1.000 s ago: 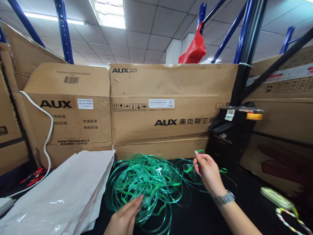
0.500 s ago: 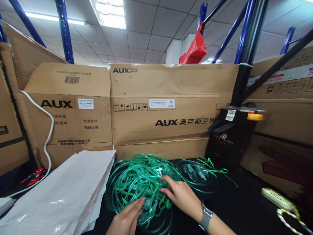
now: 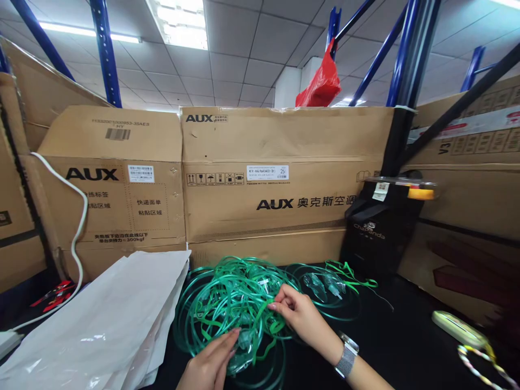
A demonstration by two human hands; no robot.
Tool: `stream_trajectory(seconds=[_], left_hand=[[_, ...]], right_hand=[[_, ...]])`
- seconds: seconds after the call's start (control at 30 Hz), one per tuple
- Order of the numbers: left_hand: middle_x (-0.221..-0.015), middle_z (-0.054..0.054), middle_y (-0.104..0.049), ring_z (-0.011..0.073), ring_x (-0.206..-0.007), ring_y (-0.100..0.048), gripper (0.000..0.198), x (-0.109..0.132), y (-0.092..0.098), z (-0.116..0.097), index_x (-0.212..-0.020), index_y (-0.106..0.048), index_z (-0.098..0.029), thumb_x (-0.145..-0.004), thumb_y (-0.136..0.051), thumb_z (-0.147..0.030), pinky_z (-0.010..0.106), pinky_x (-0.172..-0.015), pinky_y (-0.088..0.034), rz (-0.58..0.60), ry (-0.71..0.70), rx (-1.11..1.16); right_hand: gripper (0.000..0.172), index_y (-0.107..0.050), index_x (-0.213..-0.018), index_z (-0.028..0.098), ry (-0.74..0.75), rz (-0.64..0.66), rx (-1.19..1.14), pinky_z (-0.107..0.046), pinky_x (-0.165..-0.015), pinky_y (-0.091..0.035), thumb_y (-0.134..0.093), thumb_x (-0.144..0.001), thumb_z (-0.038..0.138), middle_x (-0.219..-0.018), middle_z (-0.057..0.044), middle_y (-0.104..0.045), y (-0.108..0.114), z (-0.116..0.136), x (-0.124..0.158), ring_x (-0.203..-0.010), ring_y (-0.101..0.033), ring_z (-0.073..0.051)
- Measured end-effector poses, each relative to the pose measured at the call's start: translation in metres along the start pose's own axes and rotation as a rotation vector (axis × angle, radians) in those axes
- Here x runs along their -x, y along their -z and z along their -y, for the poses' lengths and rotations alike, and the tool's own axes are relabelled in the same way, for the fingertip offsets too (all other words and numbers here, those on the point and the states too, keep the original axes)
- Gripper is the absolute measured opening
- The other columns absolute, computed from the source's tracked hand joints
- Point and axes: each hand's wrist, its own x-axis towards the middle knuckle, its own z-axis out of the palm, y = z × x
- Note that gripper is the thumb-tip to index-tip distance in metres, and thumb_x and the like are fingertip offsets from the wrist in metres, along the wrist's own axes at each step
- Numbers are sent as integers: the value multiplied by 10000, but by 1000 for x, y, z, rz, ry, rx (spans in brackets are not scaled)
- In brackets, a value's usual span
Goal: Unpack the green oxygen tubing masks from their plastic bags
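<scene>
A tangled heap of clear green tubing (image 3: 219, 292) lies on the black table, mixed with green elastic straps and clear plastic mask parts. At its right edge, my right hand (image 3: 303, 314), with a watch on the wrist, pinches a green elastic strap (image 3: 262, 317) between thumb and fingertips. At the front of the heap, the fingers of my left hand (image 3: 213, 357) are closed at the edge of a clear plastic oxygen mask (image 3: 244, 346), whose outline is partly lost among the tubes. Another clear mask (image 3: 320, 286) with coiled tubing lies apart to the right.
White plastic bags (image 3: 105, 314) are stacked at left, beside a white cable (image 3: 83, 216). Cardboard boxes (image 3: 284, 135) wall off the back. A black bag (image 3: 377, 227) stands by the rack post at right. A pale green device (image 3: 459, 327) with a beaded strap lies at far right.
My right hand has shifted slightly right, its fingers closing on the green strap and drawing it up. My left hand stays nearly in place.
</scene>
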Motion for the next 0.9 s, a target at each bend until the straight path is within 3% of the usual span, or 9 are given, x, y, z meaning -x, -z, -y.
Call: stream_trajectory(seconds=[0.17,0.37,0.47,0.57,0.7,0.8,0.9], left_hand=[[-968,93,-716,129,-879,-658,295,3,-1,2,-1138,-528,-190,-884,-378,-183,138,-772,-482,0,25,9],[-943,87,-724,124,-864,-664,288,3,-2,1,-1103,-561,-184,-879,-381,-172,135,-769,-483,-31,21,13],[-945,74,-725,124,-859,-666,284,3,-2,2,-1099,-568,-194,-879,-388,-183,137,-765,-489,-29,41,13],[-979,74,-714,126,-883,-659,293,5,-2,3,-1119,-558,-186,-864,-415,-161,139,-771,-489,29,67,15],[-1011,68,-704,128,-907,-650,312,8,-2,4,-1128,-554,-183,-839,-448,-131,143,-790,-479,80,87,18],[-986,70,-712,127,-885,-659,298,8,-2,5,-1108,-566,-179,-844,-436,-132,138,-781,-482,55,79,6],[-984,91,-711,129,-892,-656,288,7,-2,3,-1100,-570,-156,-849,-430,-132,128,-782,-479,57,60,2]], right_hand=[[340,-461,-653,200,25,-70,-113,-204,-403,-274,-558,-745,513,-459,79,-381,12,9,0,-403,-356,-83],[239,-539,-711,202,302,-111,316,-261,-578,-372,-458,-866,364,-682,-28,-596,19,18,10,-615,-531,-152],[238,-534,-702,204,355,-82,297,-261,-602,-385,-438,-882,328,-696,-33,-598,19,23,14,-646,-548,-155],[218,-536,-673,199,289,-5,122,-245,-594,-401,-522,-838,341,-674,-11,-585,18,27,13,-638,-547,-143],[251,-464,-689,203,60,145,-368,-199,-396,-340,-599,-770,398,-467,68,-479,16,32,12,-382,-448,-91],[272,-426,-722,206,16,125,-726,-178,-362,-311,-609,-760,403,-484,74,-481,20,35,11,-354,-416,-71],[292,-419,-731,203,-6,65,-933,-177,-394,-320,-641,-724,392,-534,64,-466,30,37,9,-400,-407,-61]])
